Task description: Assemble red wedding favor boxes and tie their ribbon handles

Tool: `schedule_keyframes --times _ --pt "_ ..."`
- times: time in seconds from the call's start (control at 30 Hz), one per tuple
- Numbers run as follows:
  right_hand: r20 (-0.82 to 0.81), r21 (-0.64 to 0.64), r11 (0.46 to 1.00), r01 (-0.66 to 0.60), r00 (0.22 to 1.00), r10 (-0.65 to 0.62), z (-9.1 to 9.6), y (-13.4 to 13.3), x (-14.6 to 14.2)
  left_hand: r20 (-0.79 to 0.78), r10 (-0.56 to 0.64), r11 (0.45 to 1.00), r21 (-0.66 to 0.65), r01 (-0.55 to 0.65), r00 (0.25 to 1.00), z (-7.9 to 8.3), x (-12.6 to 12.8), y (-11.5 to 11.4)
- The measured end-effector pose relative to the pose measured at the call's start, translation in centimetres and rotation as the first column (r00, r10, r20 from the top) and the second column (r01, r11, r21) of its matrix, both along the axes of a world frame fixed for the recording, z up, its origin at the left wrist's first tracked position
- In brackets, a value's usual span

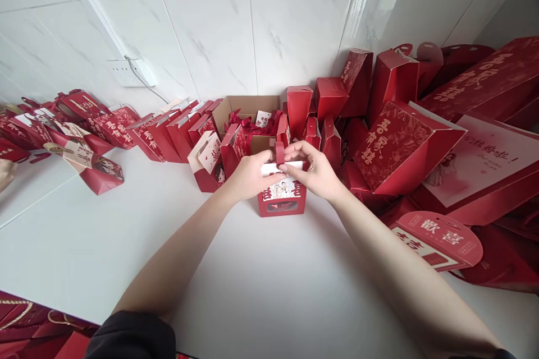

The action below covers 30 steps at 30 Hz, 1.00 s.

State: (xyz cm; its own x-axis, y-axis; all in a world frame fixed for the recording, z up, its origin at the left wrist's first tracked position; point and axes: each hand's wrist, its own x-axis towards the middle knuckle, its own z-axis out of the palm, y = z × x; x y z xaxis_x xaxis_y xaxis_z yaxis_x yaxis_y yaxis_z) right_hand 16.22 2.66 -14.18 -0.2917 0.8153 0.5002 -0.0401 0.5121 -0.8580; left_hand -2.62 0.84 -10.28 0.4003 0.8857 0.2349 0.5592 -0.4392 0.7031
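Observation:
A small red gift box [281, 199] with a white printed panel stands upright on the white floor [261, 286] in front of me. Both my hands are at its top. My left hand [248, 176] is closed, pinching the white flap at the box's upper left edge. My right hand [314, 171] is closed on the flap and the red handle loop at the top right. The box's top opening is mostly hidden behind my fingers.
A brown cardboard carton [246, 109] holding red ribbons sits behind the box. Rows of red folded boxes [168, 132] line the tiled wall to the left. Large red gift bags [400, 146] pile up on the right. A wall socket [130, 73] has a cable plugged in.

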Motion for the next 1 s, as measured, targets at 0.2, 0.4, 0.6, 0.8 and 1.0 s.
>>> schedule_keyframes --times 0.2,0.4,0.6,0.8,1.0 --pt "0.02 0.013 0.999 -0.042 0.999 0.042 -0.5 0.3 0.2 -0.047 -0.01 1.0 0.0 0.01 0.999 0.1 -0.2 0.0" --pt "0.047 0.069 0.997 0.016 0.999 -0.019 -0.4 -0.1 -0.3 -0.057 -0.024 0.999 0.021 0.026 0.998 0.0 -0.1 0.1" --pt "0.119 0.099 0.994 0.035 0.992 -0.047 0.5 -0.6 0.7 -0.118 0.069 0.98 0.194 -0.045 0.991 0.9 -1.2 0.3" --pt "0.107 0.03 0.995 -0.093 0.99 0.089 2.3 -1.7 1.5 -0.05 0.214 0.977 0.021 -0.214 0.975 1.6 -2.7 0.3" --pt "0.313 0.338 0.94 -0.051 0.948 -0.061 3.0 -2.0 1.2 0.069 -0.104 0.945 -0.303 0.121 0.992 2.9 -2.0 -0.9"
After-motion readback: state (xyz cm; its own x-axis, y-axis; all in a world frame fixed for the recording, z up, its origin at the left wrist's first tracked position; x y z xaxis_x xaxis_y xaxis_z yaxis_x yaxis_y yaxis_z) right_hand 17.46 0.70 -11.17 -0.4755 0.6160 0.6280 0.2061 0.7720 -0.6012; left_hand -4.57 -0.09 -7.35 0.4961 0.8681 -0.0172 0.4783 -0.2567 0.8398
